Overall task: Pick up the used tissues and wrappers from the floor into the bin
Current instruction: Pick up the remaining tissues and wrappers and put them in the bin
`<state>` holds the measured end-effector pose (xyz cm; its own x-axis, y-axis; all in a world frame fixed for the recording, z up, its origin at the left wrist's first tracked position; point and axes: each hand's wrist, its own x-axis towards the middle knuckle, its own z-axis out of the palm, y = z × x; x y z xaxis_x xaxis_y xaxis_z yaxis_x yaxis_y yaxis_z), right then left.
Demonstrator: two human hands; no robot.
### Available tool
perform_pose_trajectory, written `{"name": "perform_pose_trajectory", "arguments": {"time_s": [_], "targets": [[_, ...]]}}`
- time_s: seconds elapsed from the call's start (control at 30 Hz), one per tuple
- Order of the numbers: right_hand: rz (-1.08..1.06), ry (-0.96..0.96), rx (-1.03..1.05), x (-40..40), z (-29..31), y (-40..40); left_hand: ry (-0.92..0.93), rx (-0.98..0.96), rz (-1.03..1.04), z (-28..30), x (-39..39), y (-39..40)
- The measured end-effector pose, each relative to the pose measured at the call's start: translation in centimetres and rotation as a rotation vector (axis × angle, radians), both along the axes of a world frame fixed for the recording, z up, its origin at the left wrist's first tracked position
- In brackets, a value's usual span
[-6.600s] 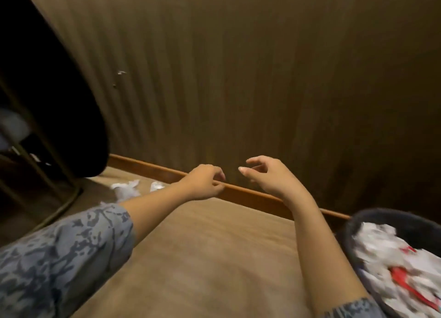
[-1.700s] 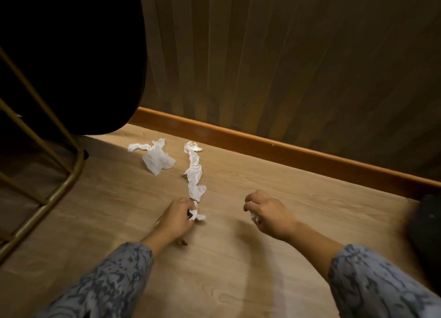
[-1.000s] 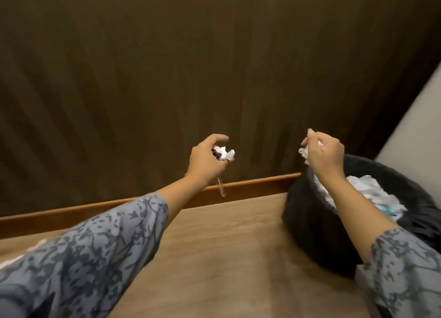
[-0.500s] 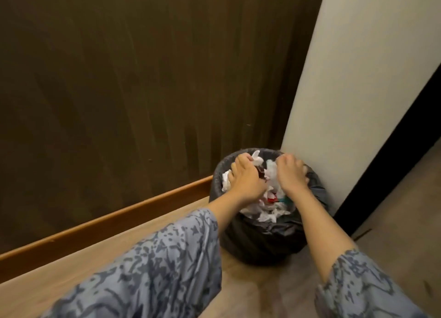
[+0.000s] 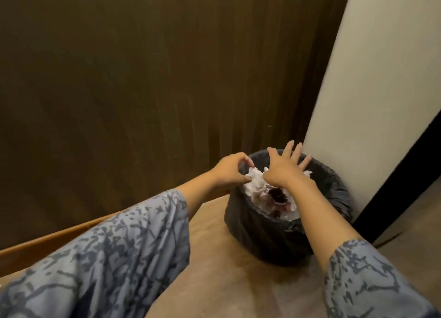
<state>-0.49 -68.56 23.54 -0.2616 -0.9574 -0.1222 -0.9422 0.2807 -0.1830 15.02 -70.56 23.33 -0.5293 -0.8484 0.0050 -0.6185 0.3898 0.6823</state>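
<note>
Tissues (image 5: 257, 186): heaped in bin (image 5: 274, 236), under both hands' fingers.
Left hand (image 5: 230, 170): fingers curled, pinching nothing visible.
Right hand (image 5: 284, 168): fingers (image 5: 297, 150) splayed wide, empty.

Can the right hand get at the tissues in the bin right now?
Probably yes: the right hand hovers open just above the tissues heaped at the bin mouth, with nothing covering them.

Dark ribbed wall (image 5: 143, 78), wooden skirting (image 5: 47, 243), white pillar (image 5: 381, 102).
</note>
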Motion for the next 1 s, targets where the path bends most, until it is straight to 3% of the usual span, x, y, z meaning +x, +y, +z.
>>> {"name": "perform_pose_trajectory", "arguments": {"time_s": [0.1, 0.23, 0.33, 0.43, 0.53, 0.6, 0.77, 1.0], "targets": [[0.142, -0.051, -0.195, 5.3, 1.3, 0.2, 0.121, -0.040, 0.139, 1.0, 7.0, 1.0], [0.430, -0.252, -0.306, 14.1, 0.6, 2.1, 0.076, -0.082, 0.380, 0.4, 18.6, 3.7], [0.637, -0.317, -0.180, 20.6, -0.9, 4.7, -0.033, -0.035, 0.539, -2.3, 27.9, 7.7], [0.812, -0.268, -0.049, 26.6, -3.1, 7.2, -0.145, 0.070, 0.665, -6.1, 36.5, 13.2], [0.936, -0.175, 0.032, 32.0, -6.1, 9.3, -0.143, 0.157, 0.863, -10.1, 43.9, 19.0], [0.992, -0.100, 0.029, 35.6, -8.0, 10.7, -0.137, 0.199, 1.008, -12.9, 48.3, 22.7], [1.003, -0.216, 0.135, 43.7, -12.7, 14.2, -0.283, 0.486, 1.087, -19.5, 57.0, 29.5], [1.230, -0.074, 0.311, 52.9, -19.7, 16.0, -0.330, 0.369, 1.349, -23.5, 61.7, 30.3]]}}
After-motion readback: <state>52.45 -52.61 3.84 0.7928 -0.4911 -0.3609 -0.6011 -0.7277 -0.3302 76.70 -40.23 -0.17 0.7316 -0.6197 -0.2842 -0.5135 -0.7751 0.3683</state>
